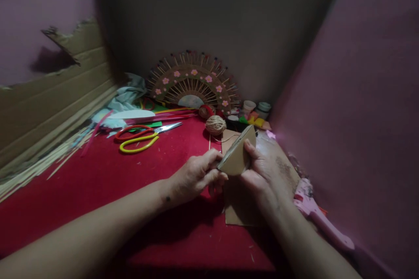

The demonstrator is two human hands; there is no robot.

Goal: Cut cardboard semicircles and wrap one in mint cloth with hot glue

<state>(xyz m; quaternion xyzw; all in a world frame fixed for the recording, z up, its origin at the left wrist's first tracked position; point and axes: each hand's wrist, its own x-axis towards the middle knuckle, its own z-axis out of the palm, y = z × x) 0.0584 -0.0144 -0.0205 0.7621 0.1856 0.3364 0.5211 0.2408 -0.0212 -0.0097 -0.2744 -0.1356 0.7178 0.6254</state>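
So both my hands are on this small brown half-round cardboard piece [236,157], held up on edge just above the flat brown cardboard sheet [242,209] lying on the red felt work surface [98,183]. My left hand [196,176] pinches the near-left corner, fingers curled narrow around it, and my right hand [265,170] wraps the right side with the thumb pressed on the face. Both closed on it, nothing loose.

I'd guess the piece is super light and fairly stiff, but it's cardboard, so it'll crease if squeezed mid-face. Better to grip by the edges and corners like now. Matte surface, so not slippery.

Around the cardboard sheet: a pink plastic glue gun [319,216] lies just to the right of it, close to my right forearm, so that's the thing I could bump. A ball of tan twine [215,125] sits just behind the sheet, with a loose strand running toward it. Further back-left are scissors with red and yellow handles [140,137], and behind everything a fan-shaped stick decoration with pink flowers [193,83] leaning on the wall. Small jars [258,108] are behind the sheet to the right. Bamboo sticks [36,163] are well off to the left.
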